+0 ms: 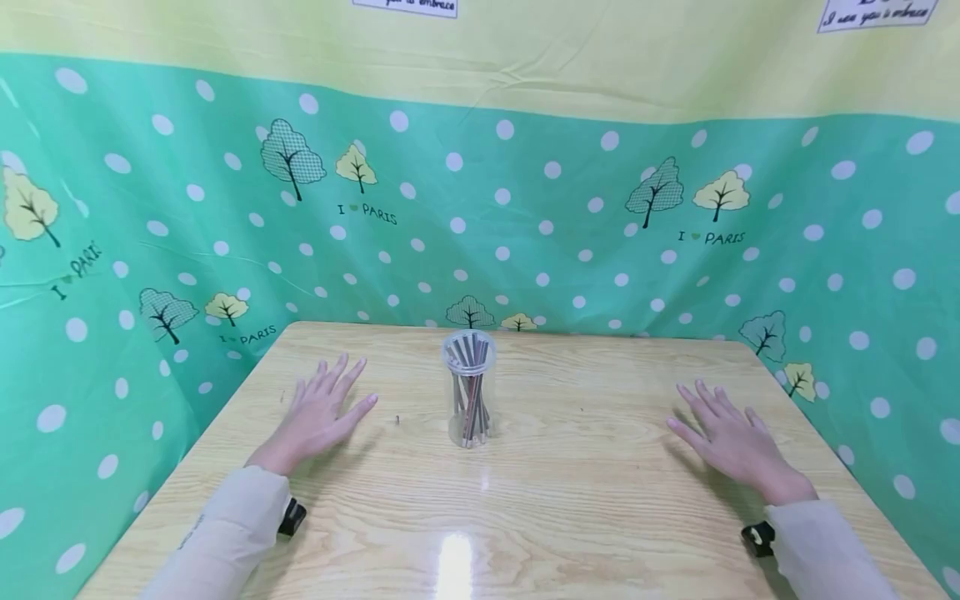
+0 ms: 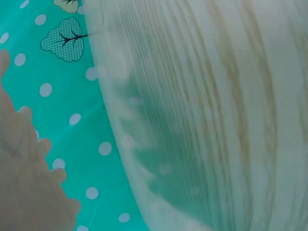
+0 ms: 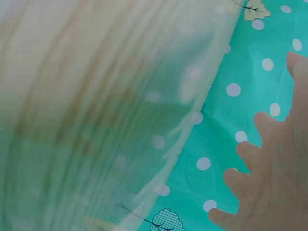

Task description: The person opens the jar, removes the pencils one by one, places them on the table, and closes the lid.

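Observation:
A clear plastic cup with several thin dark sticks or pencils inside stands upright near the middle of the table. To its left, the left hand is held palm down with fingers spread, holding nothing. Farther off on the right side, the right hand has its fingers spread too, with nothing in it. Neither hand touches the cup. The left wrist view shows part of the left hand at the left edge; the right wrist view shows the right hand at the right edge.
The wooden table has a tiny dark speck between the left hand and the cup. A green and yellow cloth with dots and trees hangs behind and beside the table. Dark bands show at both wrists.

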Demonstrator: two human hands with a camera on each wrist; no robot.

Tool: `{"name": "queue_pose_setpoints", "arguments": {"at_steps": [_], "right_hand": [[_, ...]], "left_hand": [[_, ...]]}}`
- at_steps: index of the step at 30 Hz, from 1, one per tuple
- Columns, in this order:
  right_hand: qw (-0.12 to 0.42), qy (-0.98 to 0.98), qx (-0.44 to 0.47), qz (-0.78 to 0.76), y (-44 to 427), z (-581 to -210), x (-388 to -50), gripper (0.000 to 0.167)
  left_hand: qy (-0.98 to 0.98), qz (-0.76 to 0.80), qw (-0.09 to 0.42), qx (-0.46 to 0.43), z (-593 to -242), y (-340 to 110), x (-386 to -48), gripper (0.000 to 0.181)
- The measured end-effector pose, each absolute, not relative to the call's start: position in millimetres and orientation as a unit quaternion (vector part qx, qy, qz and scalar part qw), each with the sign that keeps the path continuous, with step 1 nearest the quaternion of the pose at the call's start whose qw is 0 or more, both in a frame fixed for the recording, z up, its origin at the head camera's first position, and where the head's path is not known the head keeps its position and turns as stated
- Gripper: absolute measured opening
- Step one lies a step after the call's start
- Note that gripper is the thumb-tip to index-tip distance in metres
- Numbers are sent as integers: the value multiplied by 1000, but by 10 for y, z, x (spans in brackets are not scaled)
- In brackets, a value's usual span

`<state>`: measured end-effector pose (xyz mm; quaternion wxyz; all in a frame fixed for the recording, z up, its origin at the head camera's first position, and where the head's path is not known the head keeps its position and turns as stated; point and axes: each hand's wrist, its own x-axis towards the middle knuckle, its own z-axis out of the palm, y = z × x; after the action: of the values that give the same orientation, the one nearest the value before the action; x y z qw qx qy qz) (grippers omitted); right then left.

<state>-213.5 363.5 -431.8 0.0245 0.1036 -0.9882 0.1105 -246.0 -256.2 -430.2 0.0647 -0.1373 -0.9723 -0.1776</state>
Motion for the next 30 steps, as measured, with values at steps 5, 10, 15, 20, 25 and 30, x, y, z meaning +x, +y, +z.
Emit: {"name": "queue_pose_setpoints", "arguments": {"at_steps": [5,10,15,20,25,30], "right_hand": [[16,-985,111,130,3587,-4309,-2139,75],[13,-981,121,153,3493,-4270,-2141,73],[22,-978,133,161,3399,-4220,-2144,70],[23,-971,152,181,3321,-4222,-2173,67],[16,-961,166,222,3231,-4233,-2205,66],[12,-950,183,251,3131,-4230,-2240,64]], "left_hand": [[-962,-226,47,-144,-4324,-2517,-2470,81],[-948,-274,43,-156,-4335,-2451,-2486,87],[-936,-309,39,-161,-4337,-2378,-2513,88],[-919,-366,26,-144,-4312,-2299,-2499,90],[-891,-432,18,-136,-4299,-2201,-2514,85],[-863,-484,7,-145,-4310,-2102,-2548,76]]}}
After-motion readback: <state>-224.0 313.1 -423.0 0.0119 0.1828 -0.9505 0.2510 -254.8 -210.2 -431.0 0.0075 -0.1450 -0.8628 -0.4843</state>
